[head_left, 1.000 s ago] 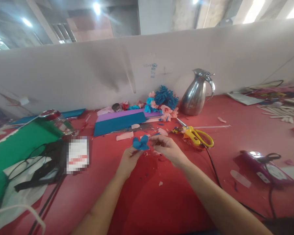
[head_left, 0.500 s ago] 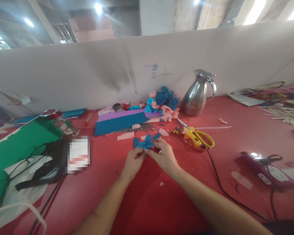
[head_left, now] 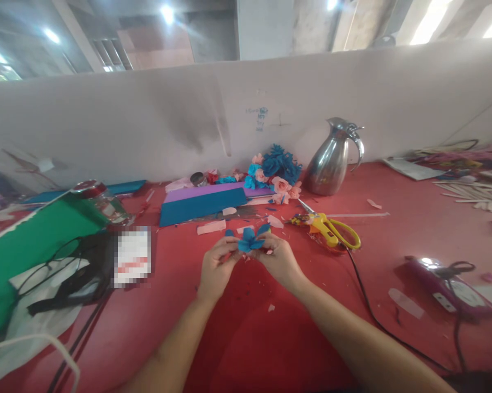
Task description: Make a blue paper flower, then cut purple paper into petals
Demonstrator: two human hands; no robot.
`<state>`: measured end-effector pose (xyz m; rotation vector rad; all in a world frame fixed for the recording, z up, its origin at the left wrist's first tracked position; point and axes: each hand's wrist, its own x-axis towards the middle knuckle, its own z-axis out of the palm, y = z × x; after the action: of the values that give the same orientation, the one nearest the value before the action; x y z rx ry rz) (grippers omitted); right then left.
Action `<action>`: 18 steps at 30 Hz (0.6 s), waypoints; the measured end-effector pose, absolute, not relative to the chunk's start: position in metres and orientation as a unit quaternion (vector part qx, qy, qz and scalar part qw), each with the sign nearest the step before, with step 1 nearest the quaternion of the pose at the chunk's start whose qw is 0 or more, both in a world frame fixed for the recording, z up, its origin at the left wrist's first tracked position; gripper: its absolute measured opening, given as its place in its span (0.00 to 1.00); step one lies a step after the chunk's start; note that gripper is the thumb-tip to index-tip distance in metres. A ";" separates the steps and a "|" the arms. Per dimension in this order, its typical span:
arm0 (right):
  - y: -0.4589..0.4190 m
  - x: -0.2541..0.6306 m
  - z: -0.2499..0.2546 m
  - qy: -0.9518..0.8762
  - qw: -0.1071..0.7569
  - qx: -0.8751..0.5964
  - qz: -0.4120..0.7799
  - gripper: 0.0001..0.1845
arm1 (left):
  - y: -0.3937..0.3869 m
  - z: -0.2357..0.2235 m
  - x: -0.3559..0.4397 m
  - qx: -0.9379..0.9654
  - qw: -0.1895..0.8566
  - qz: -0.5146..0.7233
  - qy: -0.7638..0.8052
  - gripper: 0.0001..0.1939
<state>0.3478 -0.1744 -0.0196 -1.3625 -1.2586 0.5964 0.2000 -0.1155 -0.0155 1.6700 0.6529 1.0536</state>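
Note:
A small blue paper flower [head_left: 249,240] with a few spread petals is held up between my two hands, just above the red table. My left hand [head_left: 219,267] pinches its left side with thumb and fingers. From the right, my right hand [head_left: 280,261] grips the flower's other edge between thumb and forefinger. Behind the hands, blue paper pieces [head_left: 263,228] show partly, the rest covered by my fingers. Just beyond lie pink paper petals [head_left: 275,221] and a pink strip [head_left: 211,227].
Right of my hands lie a yellow-handled glue gun [head_left: 327,232] and scissors [head_left: 344,233], with a cord running toward me. Farther back stand a steel jug [head_left: 330,158], finished paper flowers [head_left: 280,166] and a blue sheet [head_left: 202,206]. A purple power strip [head_left: 446,284] sits right, a jar [head_left: 106,204] left.
My left hand has shifted its hold outward along the flower's left side, showing more of the petals. The flower stays between both hands, and the view has moved slightly.

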 end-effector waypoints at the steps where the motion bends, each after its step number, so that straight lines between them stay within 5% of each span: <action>1: -0.174 0.349 -0.019 -0.541 0.558 -0.575 0.256 0.06 | -0.115 -0.016 0.200 0.689 0.513 0.436 0.269 0.06; 18: -0.178 0.361 -0.009 -0.602 0.493 -0.558 0.286 0.06 | -0.108 -0.018 0.196 0.671 0.604 0.354 0.244 0.04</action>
<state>0.3607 -0.1784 -0.0086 -1.3541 -1.4613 0.6947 0.1962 -0.1081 -0.0176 1.5541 0.5647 0.8185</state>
